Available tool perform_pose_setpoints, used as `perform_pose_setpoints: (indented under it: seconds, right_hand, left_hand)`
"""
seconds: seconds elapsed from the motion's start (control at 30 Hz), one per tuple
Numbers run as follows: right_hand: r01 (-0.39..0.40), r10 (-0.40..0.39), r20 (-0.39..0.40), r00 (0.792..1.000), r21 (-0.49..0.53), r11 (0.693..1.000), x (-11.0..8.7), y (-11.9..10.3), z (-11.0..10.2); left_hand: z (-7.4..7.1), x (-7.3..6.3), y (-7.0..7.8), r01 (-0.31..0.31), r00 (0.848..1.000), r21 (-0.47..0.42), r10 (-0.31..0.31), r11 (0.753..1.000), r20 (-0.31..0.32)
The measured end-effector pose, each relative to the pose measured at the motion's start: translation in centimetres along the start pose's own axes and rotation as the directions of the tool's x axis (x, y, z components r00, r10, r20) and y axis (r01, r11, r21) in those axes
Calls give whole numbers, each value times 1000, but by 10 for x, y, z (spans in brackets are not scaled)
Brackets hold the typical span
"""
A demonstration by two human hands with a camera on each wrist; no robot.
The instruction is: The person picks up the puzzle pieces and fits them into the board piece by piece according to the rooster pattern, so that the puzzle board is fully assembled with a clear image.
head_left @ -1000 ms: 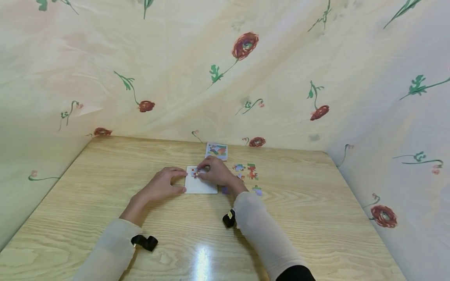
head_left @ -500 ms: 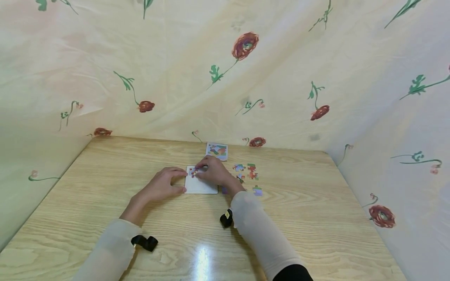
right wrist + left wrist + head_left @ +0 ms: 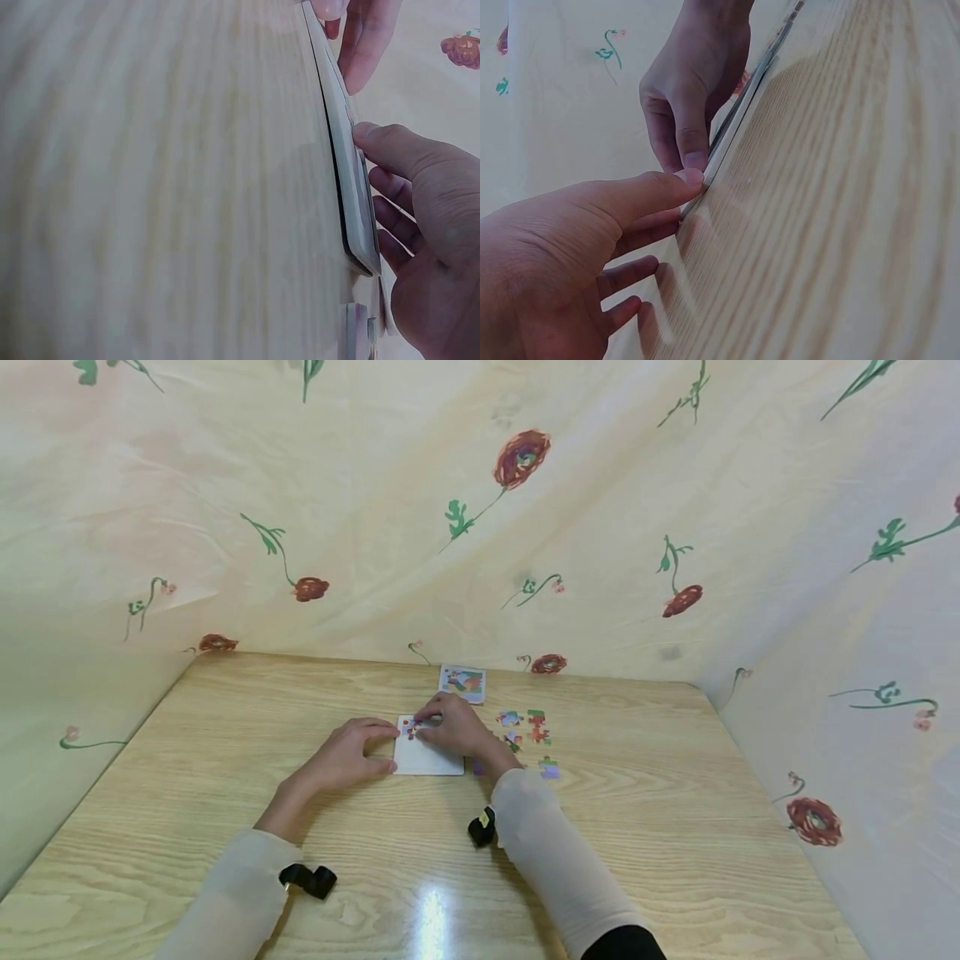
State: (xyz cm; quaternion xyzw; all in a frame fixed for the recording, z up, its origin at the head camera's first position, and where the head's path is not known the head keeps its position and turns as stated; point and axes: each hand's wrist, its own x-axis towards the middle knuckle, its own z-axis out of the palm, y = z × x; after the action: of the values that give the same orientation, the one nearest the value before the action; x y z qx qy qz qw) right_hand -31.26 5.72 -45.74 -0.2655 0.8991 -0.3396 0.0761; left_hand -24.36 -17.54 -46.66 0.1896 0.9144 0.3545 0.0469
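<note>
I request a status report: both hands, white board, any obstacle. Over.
Left hand holds white board by left edge, flat on table. Right hand at puzzle piece, far left corner. No obstacle seen; loose pieces to the right.

Before me spreads a pale wood-grain tabletop [image 3: 675,810], with a bright streak of reflected light [image 3: 432,918] near my side. On its back half I have a white board [image 3: 435,762] lying flat. Just behind that, near the far edge, lies a small picture card [image 3: 462,683]. Right of the board I see loose puzzle pieces [image 3: 536,718], mostly red, blue and purple, some partly hidden.
</note>
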Motion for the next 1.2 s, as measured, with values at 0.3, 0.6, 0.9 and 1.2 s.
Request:
perform_pose_setpoints:
  seconds: [0.3, 0.6, 0.9, 1.2]
  right_hand:
    - [-10, 11, -35, 999, 14, 1000, -12, 15, -23]
    - [-55, 57, -87, 995, 24, 998, -43, 51, -63]
    - [-86, 83, -129, 988, -23, 996, -67, 84, -88]
    - [-139, 141, -97, 985, 22, 990, -73, 100, -98]
  left_hand:
    - [-1, 0, 1, 27, 999, -15, -26, 1000, 18]
    - [-1, -1, 2, 26, 1000, -33, -26, 999, 17]
    - [0, -2, 1, 37, 999, -34, -36, 999, 14]
    - [0, -2, 0, 37, 999, -17, -37, 999, 8]
